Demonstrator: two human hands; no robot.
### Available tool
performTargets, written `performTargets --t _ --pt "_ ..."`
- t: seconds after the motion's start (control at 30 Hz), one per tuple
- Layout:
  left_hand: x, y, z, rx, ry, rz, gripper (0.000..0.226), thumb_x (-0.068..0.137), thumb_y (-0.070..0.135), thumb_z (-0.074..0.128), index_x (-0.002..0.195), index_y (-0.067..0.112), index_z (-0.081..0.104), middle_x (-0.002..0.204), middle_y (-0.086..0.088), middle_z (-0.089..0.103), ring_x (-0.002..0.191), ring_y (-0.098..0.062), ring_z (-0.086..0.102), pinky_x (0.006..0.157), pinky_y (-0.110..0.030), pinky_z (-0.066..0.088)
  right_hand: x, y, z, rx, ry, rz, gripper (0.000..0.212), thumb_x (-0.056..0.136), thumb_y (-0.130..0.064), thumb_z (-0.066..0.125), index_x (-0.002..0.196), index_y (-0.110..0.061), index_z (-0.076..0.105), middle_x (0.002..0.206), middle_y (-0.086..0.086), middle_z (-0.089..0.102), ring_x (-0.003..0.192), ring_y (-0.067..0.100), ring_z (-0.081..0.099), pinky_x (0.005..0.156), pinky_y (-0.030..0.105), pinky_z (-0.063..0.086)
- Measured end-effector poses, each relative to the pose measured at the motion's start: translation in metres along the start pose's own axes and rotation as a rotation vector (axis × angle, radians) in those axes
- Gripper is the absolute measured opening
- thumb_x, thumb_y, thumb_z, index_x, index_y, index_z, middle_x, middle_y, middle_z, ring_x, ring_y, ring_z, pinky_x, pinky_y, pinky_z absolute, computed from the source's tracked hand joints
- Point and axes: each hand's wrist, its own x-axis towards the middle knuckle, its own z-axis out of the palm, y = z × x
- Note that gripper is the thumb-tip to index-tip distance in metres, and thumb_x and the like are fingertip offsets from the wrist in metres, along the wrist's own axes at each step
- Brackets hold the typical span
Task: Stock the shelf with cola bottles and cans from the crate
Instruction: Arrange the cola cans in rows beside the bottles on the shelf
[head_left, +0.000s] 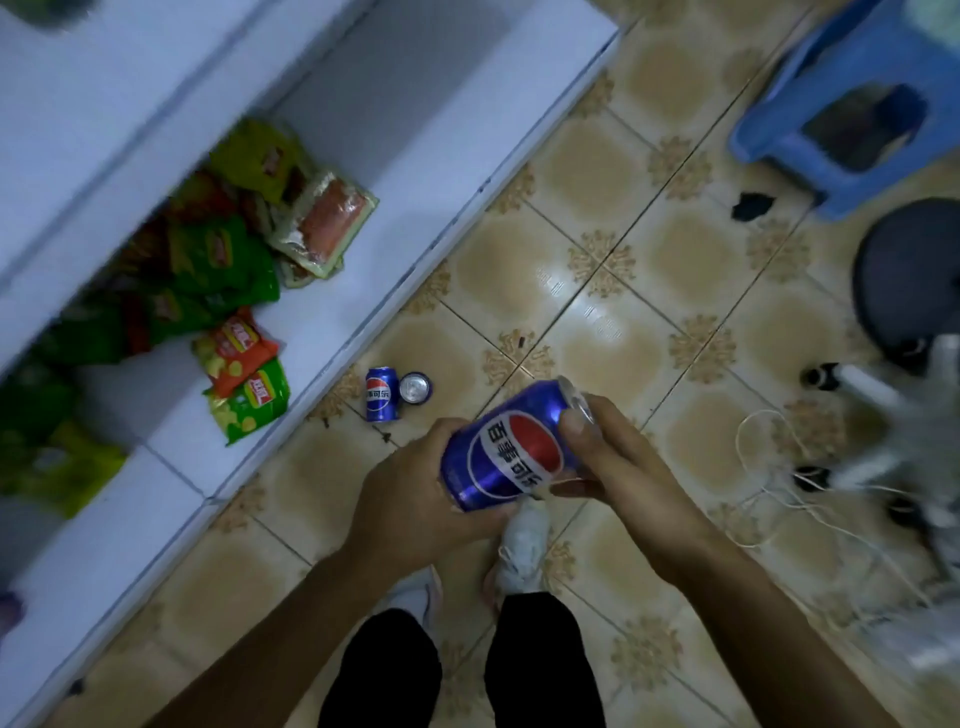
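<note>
Leftmost, the white shelf (441, 156) carries green and orange snack packets (228, 260) on its bottom board. Just beside its edge, two blue cola cans (382, 393) sit touching on the tiled floor (649, 260). Above the floor, the left hand (410, 493) curls around the base of a third blue can (511, 447), which is tilted with its silver top up and to the right. The right hand (618, 462) grips that top end, thumb on the rim. A blue stool (857, 57) stands far right.
</note>
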Motion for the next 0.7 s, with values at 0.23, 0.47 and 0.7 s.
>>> performTargets --t 0.23,0.47,0.7 --pt "-0.117 0.144 -0.059 -0.710 -0.120 -0.156 0.052 0.059 0.051 0.066 0.095 0.013 0.069 0.084 -0.006 0.073 0.074 -0.020 0.069 0.073 -0.033 0.056 -0.109 -0.106 0.003 0.163 -0.113 -0.056 0.097 0.044 -0.091 0.059 0.115 -0.025 0.062 0.092 0.002 0.073 0.088 0.019 0.070 0.085 0.040 0.048" --pt "-0.197 0.234 -0.079 -0.964 -0.089 0.014 0.063 0.058 0.061 0.077 0.097 0.013 0.071 0.080 -0.014 0.066 0.066 -0.027 0.064 0.068 -0.038 0.053 -0.193 -0.189 0.045 0.270 -0.217 -0.266 0.086 0.064 -0.064 0.075 0.126 -0.007 0.055 0.117 0.021 0.065 0.102 0.038 0.065 0.090 0.055 0.051" --pt "-0.259 0.284 -0.123 -0.431 0.672 0.116 0.056 0.055 0.062 0.068 0.100 0.029 0.064 0.090 0.006 0.072 0.085 -0.021 0.068 0.078 -0.045 0.057 -0.230 -0.242 0.076 0.201 -0.268 -0.401 0.066 0.072 -0.057 0.061 0.122 -0.014 0.059 0.112 0.009 0.069 0.098 0.021 0.065 0.086 0.039 0.049"
